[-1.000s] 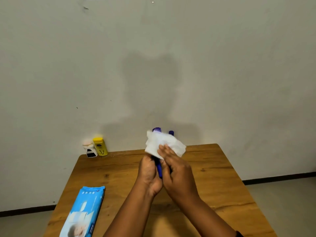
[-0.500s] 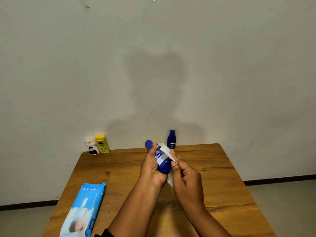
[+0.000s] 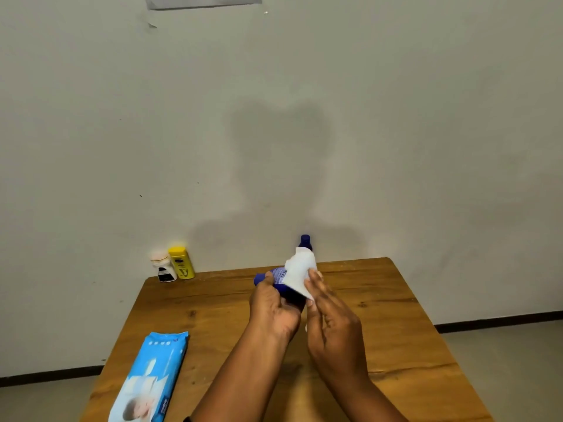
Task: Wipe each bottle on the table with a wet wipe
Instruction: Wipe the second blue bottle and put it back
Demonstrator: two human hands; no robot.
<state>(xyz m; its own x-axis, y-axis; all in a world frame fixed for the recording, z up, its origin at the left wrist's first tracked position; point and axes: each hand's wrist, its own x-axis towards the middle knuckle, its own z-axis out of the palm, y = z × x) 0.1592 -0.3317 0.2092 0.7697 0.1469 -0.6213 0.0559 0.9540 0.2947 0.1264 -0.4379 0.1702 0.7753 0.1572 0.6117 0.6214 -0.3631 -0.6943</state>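
Wiping a dark blue bottle (image 3: 288,295) above the middle of the wooden table (image 3: 396,330).
My left hand (image 3: 274,306) grips the bottle, tilted with its cap to the left and its pale lilac label showing. My right hand (image 3: 332,324), fingers fairly straight, presses the white wet wipe (image 3: 300,275) against the bottle's right side. Far back stand another blue bottle (image 3: 305,240), a yellow bottle (image 3: 182,263) and a white bottle (image 3: 164,268); the wipes pack (image 3: 152,379) lies near left.

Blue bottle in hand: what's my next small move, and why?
Probably slide the wet wipe toward the cap: the left hand grips the tilted blue bottle, the right hand presses the wet wipe on its body, and the cap end shows uncovered.
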